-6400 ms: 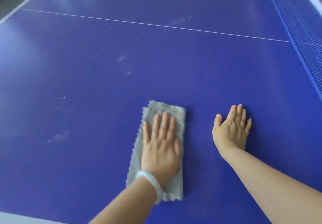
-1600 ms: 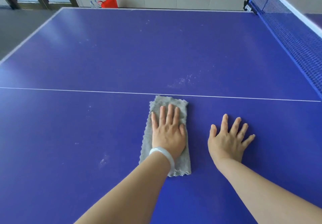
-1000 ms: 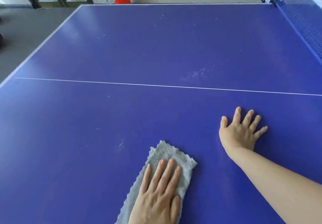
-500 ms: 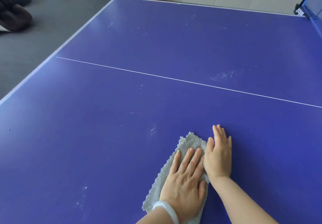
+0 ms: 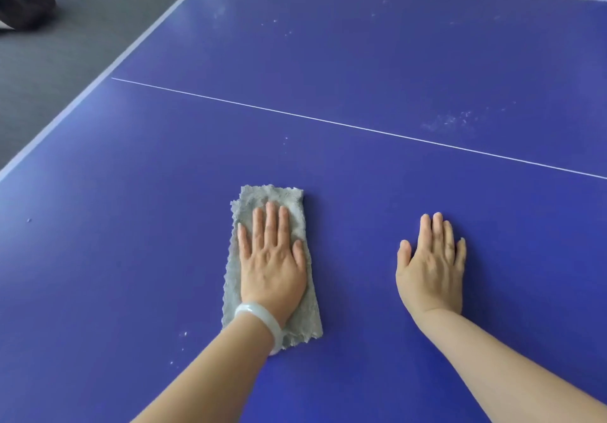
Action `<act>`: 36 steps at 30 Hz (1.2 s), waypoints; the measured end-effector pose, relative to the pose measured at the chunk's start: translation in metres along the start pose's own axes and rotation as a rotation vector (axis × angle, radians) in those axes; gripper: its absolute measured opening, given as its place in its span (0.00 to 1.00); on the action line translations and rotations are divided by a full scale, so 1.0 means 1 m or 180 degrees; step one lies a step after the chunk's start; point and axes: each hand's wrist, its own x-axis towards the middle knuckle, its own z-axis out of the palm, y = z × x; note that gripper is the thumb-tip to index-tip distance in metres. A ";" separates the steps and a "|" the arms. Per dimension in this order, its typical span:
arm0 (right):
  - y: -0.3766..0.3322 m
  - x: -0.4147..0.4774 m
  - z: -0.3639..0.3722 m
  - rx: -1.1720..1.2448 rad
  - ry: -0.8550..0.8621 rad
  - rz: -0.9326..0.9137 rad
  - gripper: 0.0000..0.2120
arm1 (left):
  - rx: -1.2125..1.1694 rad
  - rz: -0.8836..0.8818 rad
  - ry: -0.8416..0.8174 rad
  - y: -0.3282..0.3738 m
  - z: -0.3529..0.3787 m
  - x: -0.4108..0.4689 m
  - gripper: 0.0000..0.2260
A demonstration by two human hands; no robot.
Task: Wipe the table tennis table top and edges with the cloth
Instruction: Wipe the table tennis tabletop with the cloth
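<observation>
Head view: pressing the grey cloth [image 5: 267, 197] flat onto the blue counter [image 5: 131, 225] at 6 o'clock with the left hand [image 5: 272, 268], fingers [image 5: 270, 222] straight. At 3 o'clock from it, resting the right hand [image 5: 430, 271] palm-down on bare counter, fingers extended.

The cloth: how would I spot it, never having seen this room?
On the big blue table tennis table, look nearer than the thin white line. The cloth lies under the flat left hand: the only grey, fuzzy, ragged-edged thing, while the right hand rests on bare blue.
</observation>
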 end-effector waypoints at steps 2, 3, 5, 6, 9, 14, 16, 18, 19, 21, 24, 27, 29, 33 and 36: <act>0.001 0.000 0.000 0.0016 -0.0028 0.0010 0.30 | -0.0088 0.0739 -0.0045 0.043 0.014 -0.052 0.28; 0.001 0.001 0.000 0.0066 -0.0024 0.0002 0.30 | -0.0088 0.1165 -0.0115 0.059 0.022 -0.075 0.29; 0.001 0.001 -0.001 0.0133 -0.0015 -0.0026 0.30 | 0.0014 0.1876 -0.0352 0.068 0.023 -0.090 0.29; 0.001 0.001 -0.001 0.0141 -0.0012 -0.0038 0.30 | 0.0034 0.2195 -0.0476 0.060 0.018 -0.077 0.28; 0.001 0.001 -0.002 0.0119 -0.0036 -0.0047 0.30 | 0.0279 0.2520 -0.0537 0.006 -0.002 0.000 0.28; 0.002 0.001 -0.003 -0.0046 -0.0090 -0.0021 0.31 | 0.0386 0.0484 -0.0227 -0.055 -0.023 0.070 0.27; 0.002 0.001 -0.003 -0.0051 -0.0091 -0.0017 0.31 | 0.0196 0.0241 -0.0011 -0.029 -0.011 0.039 0.26; 0.002 0.000 -0.003 -0.0018 -0.0072 -0.0009 0.31 | 0.0088 0.0591 0.0034 0.011 0.002 -0.009 0.28; 0.002 0.000 -0.003 0.0015 -0.0064 -0.0010 0.31 | 0.0040 0.0958 -0.0011 0.031 0.008 -0.036 0.29; 0.002 0.000 -0.004 0.0065 -0.0081 -0.0024 0.31 | -0.0035 0.1678 -0.0224 0.064 0.021 -0.079 0.29; 0.002 0.000 -0.003 0.0107 -0.0066 -0.0042 0.29 | 0.0117 0.2274 -0.0497 0.062 0.022 -0.070 0.29; 0.003 0.000 -0.004 0.0104 -0.0018 -0.0020 0.28 | 0.0220 0.2244 -0.0511 0.016 0.004 -0.002 0.28; 0.002 -0.001 -0.004 -0.0009 -0.0039 -0.0019 0.29 | 0.0336 0.1578 -0.0293 -0.014 -0.006 0.040 0.27; 0.001 -0.002 -0.007 -0.0049 -0.0102 -0.0013 0.29 | 0.0360 0.0991 -0.0265 -0.027 -0.006 0.057 0.28; -0.004 -0.005 -0.013 -0.0084 -0.0075 0.0008 0.28 | 0.0263 0.1016 -0.0290 -0.025 -0.005 0.055 0.28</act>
